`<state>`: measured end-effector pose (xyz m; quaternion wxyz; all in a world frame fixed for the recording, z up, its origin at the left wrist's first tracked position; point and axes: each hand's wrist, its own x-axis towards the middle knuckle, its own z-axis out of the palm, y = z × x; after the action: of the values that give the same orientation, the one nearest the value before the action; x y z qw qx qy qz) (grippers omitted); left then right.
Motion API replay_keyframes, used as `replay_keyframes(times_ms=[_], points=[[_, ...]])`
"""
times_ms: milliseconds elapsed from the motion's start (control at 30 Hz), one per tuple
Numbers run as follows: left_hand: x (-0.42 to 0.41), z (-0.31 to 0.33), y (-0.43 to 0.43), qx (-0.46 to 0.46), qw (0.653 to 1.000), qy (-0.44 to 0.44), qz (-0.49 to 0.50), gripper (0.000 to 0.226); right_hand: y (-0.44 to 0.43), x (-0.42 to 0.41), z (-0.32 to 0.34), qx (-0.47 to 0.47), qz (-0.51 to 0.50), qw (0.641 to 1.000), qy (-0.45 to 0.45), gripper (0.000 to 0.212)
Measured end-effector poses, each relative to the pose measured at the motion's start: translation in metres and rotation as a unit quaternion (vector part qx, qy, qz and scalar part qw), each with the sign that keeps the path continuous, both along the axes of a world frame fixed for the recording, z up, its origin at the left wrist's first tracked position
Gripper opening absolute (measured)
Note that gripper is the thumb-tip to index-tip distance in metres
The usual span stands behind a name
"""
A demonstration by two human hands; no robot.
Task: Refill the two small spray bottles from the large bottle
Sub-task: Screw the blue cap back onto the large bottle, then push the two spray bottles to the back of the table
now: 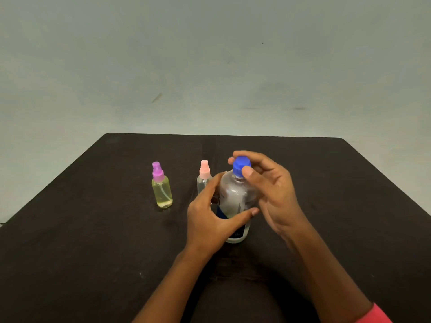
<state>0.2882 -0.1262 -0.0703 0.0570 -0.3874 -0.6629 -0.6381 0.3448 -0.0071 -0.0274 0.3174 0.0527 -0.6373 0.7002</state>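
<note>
The large clear bottle (235, 194) stands upright on the dark table (93, 229), its blue cap (241, 166) on top. My left hand (210, 217) wraps around the bottle's body. My right hand (272, 194) pinches the blue cap between thumb and fingers. A small spray bottle with a purple top (161, 187) holds yellowish liquid and stands to the left. A second small spray bottle with a pink top (204, 177) stands just behind my left hand, partly hidden by it.
The table's far edge (224, 135) meets a plain pale wall. A pink sleeve (375, 314) shows at the lower right.
</note>
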Motion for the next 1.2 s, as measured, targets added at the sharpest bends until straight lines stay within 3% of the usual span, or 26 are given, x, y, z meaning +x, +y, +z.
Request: replay_keyframes(times_ms=[67,200,367,500,600,667,767,867,1000,1100,1200], points=[[0.001,-0.001,0.001,-0.003,1.0,-0.004,0.002,0.071,0.0,0.0,0.0,0.007,-0.032,0.999,0.002,0.028],[0.004,-0.002,0.003,-0.017,1.0,-0.01,0.008,0.072,0.0,-0.003,-0.004,0.032,-0.1,0.994,-0.028,0.043],[0.004,-0.004,0.004,-0.018,1.0,-0.023,0.0,0.075,0.012,0.005,0.0,0.126,0.004,0.98,-0.151,0.078],[0.004,-0.01,0.008,-0.03,0.998,-0.05,-0.006,0.088,0.023,0.015,0.007,0.169,0.074,0.962,-0.2,0.067],[0.003,-0.012,0.009,-0.052,0.996,-0.072,0.0,0.111,0.031,0.019,0.009,0.199,0.034,0.958,-0.204,0.062],[0.0,-0.011,0.008,-0.044,0.996,-0.07,0.01,0.114,0.039,0.022,0.01,0.205,-0.006,0.958,-0.201,0.063],[-0.006,-0.006,0.002,0.003,0.996,-0.046,0.075,0.086,0.056,0.024,0.006,0.214,-0.115,0.949,-0.201,0.059],[-0.02,0.0,-0.007,0.065,0.976,-0.008,0.207,0.054,0.076,0.026,-0.002,0.208,-0.227,0.931,-0.195,0.049],[-0.046,0.002,-0.024,0.025,0.933,-0.046,0.355,0.056,0.089,0.025,-0.012,0.161,-0.3,0.918,-0.205,0.062],[-0.059,0.001,-0.034,-0.055,0.916,-0.136,0.374,0.069,0.075,0.019,-0.016,0.161,-0.435,0.876,-0.13,0.089],[-0.07,-0.009,-0.036,-0.099,0.918,-0.209,0.324,0.072,0.046,0.015,-0.013,0.243,-0.516,0.819,0.07,0.071]])
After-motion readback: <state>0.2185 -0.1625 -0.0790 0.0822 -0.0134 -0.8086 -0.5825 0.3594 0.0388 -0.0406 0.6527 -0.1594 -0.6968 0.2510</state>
